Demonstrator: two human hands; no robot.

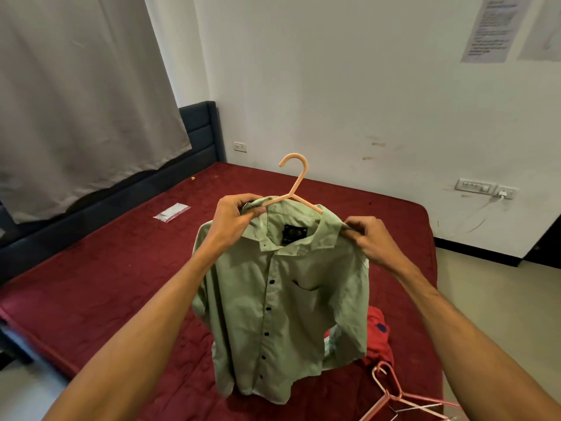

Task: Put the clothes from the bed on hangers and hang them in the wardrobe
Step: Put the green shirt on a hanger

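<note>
The red bed (121,284) spread out below both hands, and there was the green shirt (273,314), lifted clear above it and hanging down between the two forearms. Under the right hand a red garment (378,332) lay crumpled on the bed, with spare hangers (394,396) nearer the person than that. The peach hanger (296,183) sat inside the collar, its hook poking up just beyond the left hand. The left hand (235,218) gripped collar and hanger arm together. The right hand (368,238) pinched the shoulder cloth in its fingertips. Whether the hanger's end had reached that right shoulder was hard to tell, since cloth covered it. The step, I judged, was seating the shirt: draw the right shoulder outward over the hanger's tip, keep the left grip firm, then level the collar before carrying it off.
</note>
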